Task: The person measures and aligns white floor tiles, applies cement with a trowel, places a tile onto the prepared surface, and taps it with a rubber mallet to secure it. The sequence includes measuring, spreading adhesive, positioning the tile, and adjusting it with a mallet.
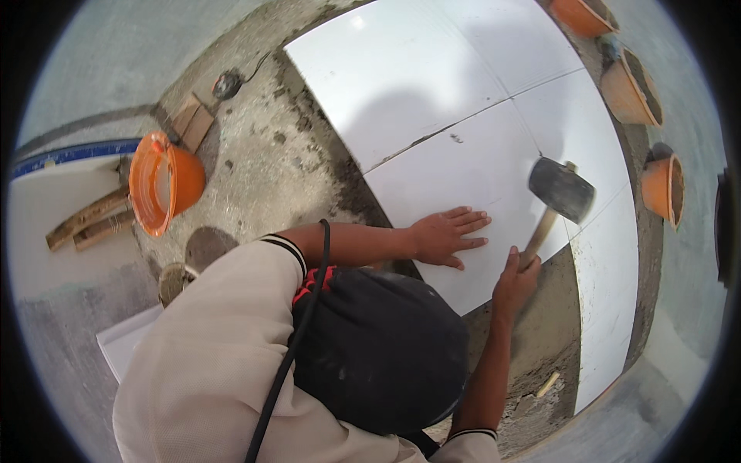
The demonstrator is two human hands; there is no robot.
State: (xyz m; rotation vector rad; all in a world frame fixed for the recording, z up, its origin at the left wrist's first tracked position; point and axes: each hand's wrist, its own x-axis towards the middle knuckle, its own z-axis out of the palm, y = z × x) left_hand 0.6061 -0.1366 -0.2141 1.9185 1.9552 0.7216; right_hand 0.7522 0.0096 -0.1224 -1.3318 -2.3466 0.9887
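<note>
My left hand (445, 236) lies flat with its fingers spread on a large white floor tile (432, 181), close to the tile's near left edge. In my right hand (512, 287) is the wooden handle of a rubber mallet (561, 189). The mallet's black head appears over the right part of the same tile; whether it touches the surface I cannot tell. Other white tiles adjoin this one at the far side and along the right, with thin dark joints between them. Grey mortar (548, 301) shows below the tile's near right edge.
An orange bucket (185, 181) lies tilted at left beside wooden pieces (100, 212). Several orange buckets (629, 96) line the right wall. A small dark corded object (226, 83) rests on rough concrete at far left. A dark cap (378, 347) and black cable (289, 347) block the lower middle.
</note>
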